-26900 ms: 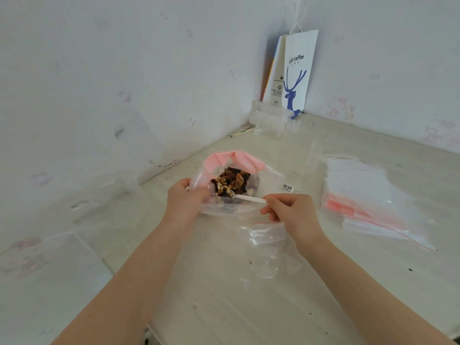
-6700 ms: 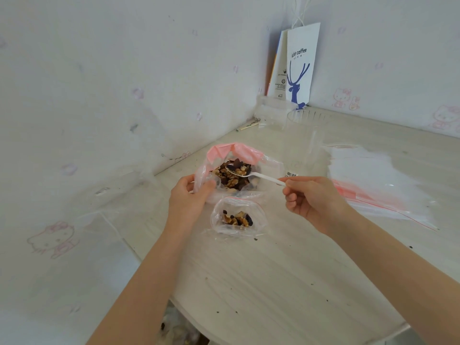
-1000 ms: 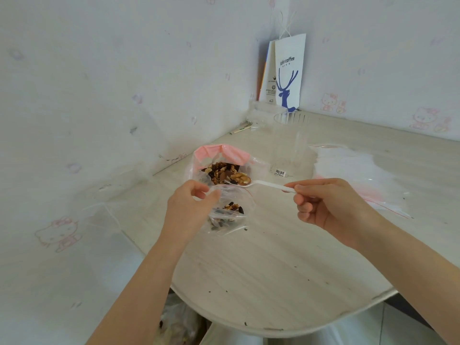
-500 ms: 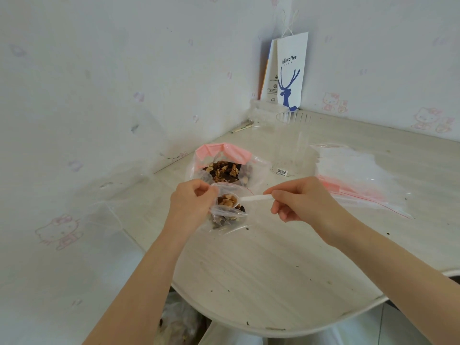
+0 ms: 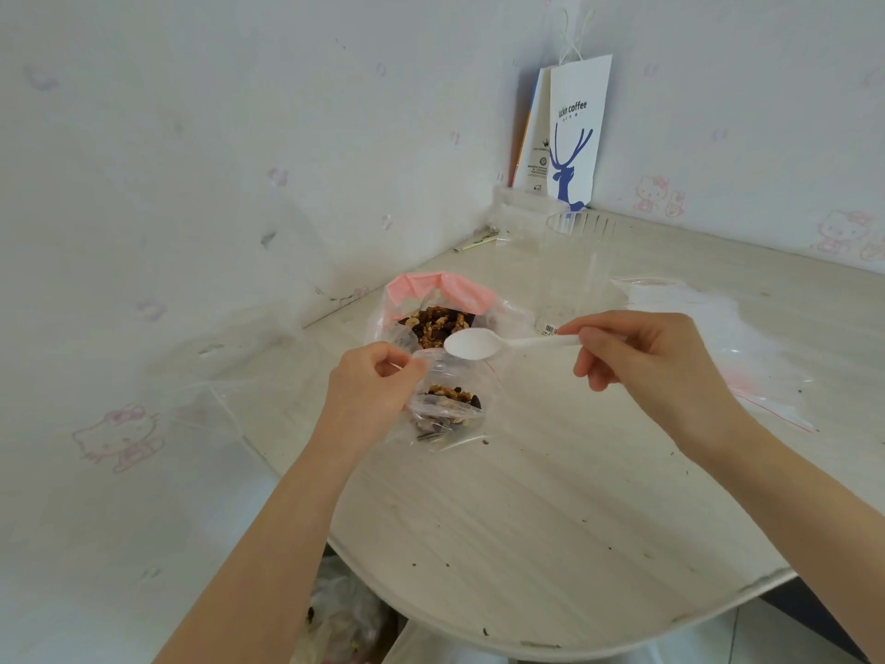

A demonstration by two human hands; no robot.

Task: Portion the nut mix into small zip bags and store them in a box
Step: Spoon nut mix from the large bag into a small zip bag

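Table (image 5: 550, 519) — clear cup (image 5: 574, 270) faint; bags (image 5: 766, 357) blurred

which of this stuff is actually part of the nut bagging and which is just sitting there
In use:
big nut mix bag
small zip bag, pinched by the left hand
white plastic spoon, held by the right hand
stack of empty zip bags

Lying about:
coffee paper bag, against the wall
clear plastic cup
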